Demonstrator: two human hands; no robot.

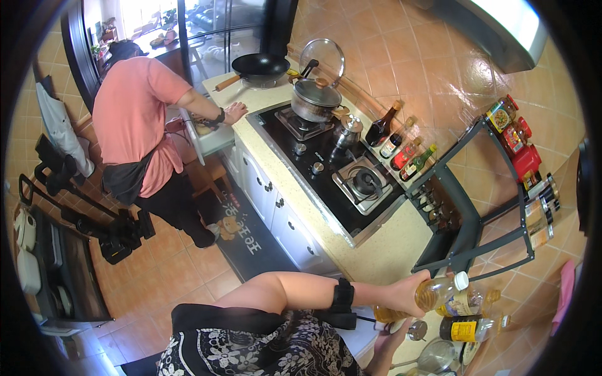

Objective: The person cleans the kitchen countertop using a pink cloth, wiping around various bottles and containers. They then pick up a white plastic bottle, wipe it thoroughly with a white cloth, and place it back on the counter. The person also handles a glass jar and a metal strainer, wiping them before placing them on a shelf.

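Observation:
My left hand (408, 293) is wrapped around a clear plastic bottle of yellow oil (435, 292) with a white cap. The bottle leans, its cap towards the wall and its base low over the counter's near end. Just under it is my right hand (391, 342), partly hidden by the bottle and close to a small metal-lidded jar (417, 330); whether it grips anything is unclear. Beside the oil stand another oil bottle (463, 303) and a dark sauce bottle (463, 329) with a yellow label. A round strainer (438, 357) lies nearer me.
Left of me a person (136, 122) in a pink shirt leans over an open drawer (211, 141). The gas hob (324, 160) carries a lidded pot (316, 98) and a small metal pot (348, 131). A black rack (470, 207) rises beyond my left hand; a wok (260, 68) sits farther off.

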